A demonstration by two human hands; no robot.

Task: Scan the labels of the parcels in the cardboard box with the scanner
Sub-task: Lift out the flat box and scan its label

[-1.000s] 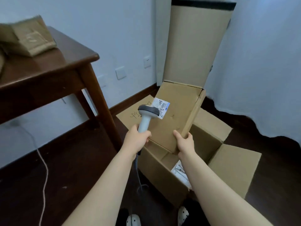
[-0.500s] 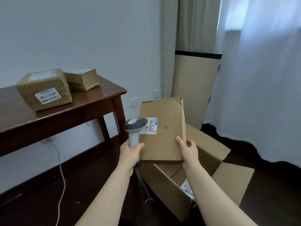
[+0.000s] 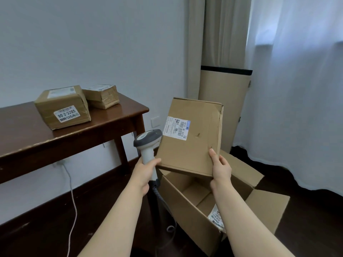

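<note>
The cardboard box (image 3: 185,216) stands open on the floor, and in its near corner lies a labelled parcel (image 3: 216,217). Just above the box, the right hand (image 3: 220,167) pinches the lower corner of a flat parcel (image 3: 193,156), held upright with its label (image 3: 176,129) facing the camera. Left of the box, the left hand (image 3: 143,172) grips the scanner (image 3: 147,143), whose head is just beside this parcel. Farther left of the box, two parcels (image 3: 63,106) rest on a wooden table (image 3: 104,130).

My right forearm (image 3: 239,219) covers part of a label (image 3: 215,217) down in the cardboard box (image 3: 185,219), and I can't tell what it is stuck on. The fine print of the sticker (image 3: 176,129) on the held parcel (image 3: 193,156) is too small for me to read. The table (image 3: 115,117) runs off the left edge.
</note>
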